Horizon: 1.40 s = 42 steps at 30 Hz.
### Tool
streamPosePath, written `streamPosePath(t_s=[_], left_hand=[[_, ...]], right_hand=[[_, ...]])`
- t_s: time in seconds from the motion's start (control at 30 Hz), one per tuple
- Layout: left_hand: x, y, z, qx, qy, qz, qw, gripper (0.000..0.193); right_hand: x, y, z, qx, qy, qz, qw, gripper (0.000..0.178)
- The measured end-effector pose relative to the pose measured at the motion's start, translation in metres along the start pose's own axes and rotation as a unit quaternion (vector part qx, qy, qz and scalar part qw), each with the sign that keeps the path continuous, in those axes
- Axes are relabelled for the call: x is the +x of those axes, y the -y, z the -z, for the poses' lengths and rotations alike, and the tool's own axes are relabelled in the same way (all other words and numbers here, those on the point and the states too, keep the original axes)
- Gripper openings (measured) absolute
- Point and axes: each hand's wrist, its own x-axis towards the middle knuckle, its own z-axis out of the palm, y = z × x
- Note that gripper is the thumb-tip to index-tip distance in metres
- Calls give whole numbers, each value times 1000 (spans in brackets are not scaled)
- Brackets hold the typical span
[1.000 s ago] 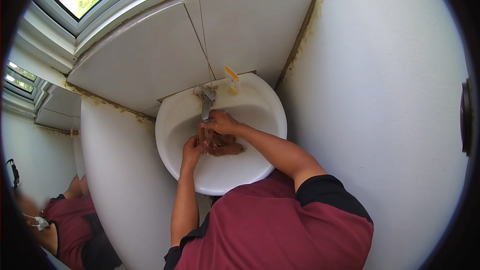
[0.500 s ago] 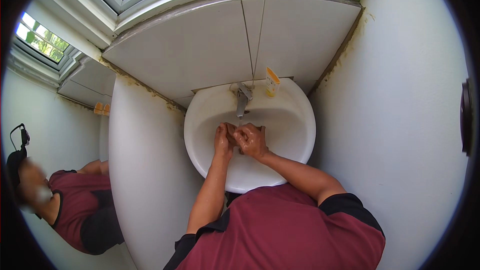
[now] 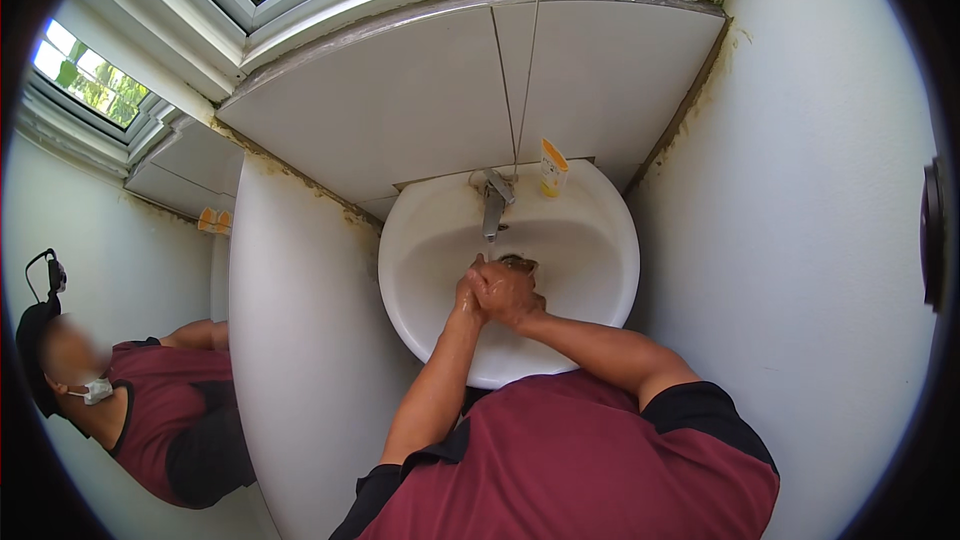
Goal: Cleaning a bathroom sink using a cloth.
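While the white washbasin (image 3: 425, 285) spreads in front of the metal faucet (image 3: 494, 208), the left hand (image 3: 467, 294) lies near the faucet's outlet, partly covered, its grip impossible to tell; the right hand (image 3: 507, 292) is clamped over it. An orange-and-white tube (image 3: 553, 172) stands right of the faucet.

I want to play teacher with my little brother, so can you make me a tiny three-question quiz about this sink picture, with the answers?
1. True or false: the left hand and the right hand are touching each other.
2. What colour is the main part of the shirt? A) green B) dark red C) white
3. What stands on the back of the sink, to the right of the faucet?

Key: 1. True. 2. B. 3. An orange-topped tube.
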Motion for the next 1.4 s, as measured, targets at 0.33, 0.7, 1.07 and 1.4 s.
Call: streamPosePath(t_s=[0.33,0.7,1.07,1.4], left_hand=[[-32,1,-49,164,-108,5,981,38],[-81,-89,-36,702,-176,-168,669,30],[-63,-53,-39,546,-214,-332,739,18],[-85,-20,-43,243,-242,-120,932,47]], right_hand=[[25,-55,10,-44,46,-147,987,34],[22,-80,86,99,104,-201,969,38],[0,-53,63,13,107,102,989,20],[18,-15,33,116,69,98,986,15]])
